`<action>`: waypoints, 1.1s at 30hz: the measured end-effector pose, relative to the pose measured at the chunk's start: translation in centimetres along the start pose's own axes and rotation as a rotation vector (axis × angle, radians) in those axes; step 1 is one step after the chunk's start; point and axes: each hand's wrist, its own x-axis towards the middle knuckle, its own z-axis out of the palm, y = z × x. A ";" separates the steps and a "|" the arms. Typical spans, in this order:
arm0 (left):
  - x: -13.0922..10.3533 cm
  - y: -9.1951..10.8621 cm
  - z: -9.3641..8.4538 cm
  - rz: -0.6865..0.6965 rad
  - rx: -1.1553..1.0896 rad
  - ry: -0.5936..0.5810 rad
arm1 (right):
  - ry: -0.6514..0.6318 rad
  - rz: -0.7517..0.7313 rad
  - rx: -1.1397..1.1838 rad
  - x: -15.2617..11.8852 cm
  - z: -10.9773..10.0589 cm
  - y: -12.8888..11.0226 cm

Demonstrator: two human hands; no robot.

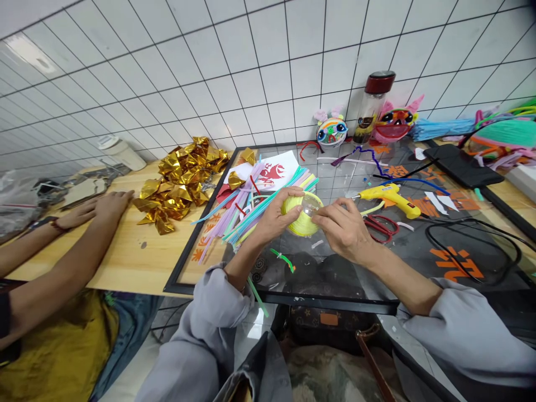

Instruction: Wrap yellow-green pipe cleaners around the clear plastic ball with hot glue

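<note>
A clear round shell wound with yellow pipe cleaner (302,224) is held over the dark glass board. My left hand (281,215) is closed around its left side, with the thumb across the front. My right hand (344,226) pinches at its right edge, fingertips together; whether a strand end lies between them is hidden. Right of my right hand lies a yellow glue gun (389,196), its nozzle pointing left. Red-handled scissors (382,228) rest just below the gun. A bundle of pastel pipe cleaners (245,209) lies left of my left hand.
Gold foil pieces (184,184) are heaped on the wooden table (154,259). At far left, another person's hands (106,209) rest on it. Two decorated animal faces (331,131) and a red-lidded bottle (371,109) stand by the wall. A black cable (473,223) curls at right.
</note>
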 end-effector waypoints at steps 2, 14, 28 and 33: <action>0.0 0.0 0.0 0.009 0.007 -0.002 | -0.001 -0.001 0.003 -0.1 0.1 0.0; -0.2 0.4 0.0 0.014 0.005 0.032 | 0.007 -0.012 -0.009 -0.1 0.1 -0.1; -0.1 0.6 0.0 -0.002 0.002 0.022 | 0.003 -0.005 -0.008 0.1 -0.1 -0.1; 0.0 0.9 -0.2 0.061 0.077 -0.010 | -0.002 -0.002 -0.011 0.1 0.1 -0.1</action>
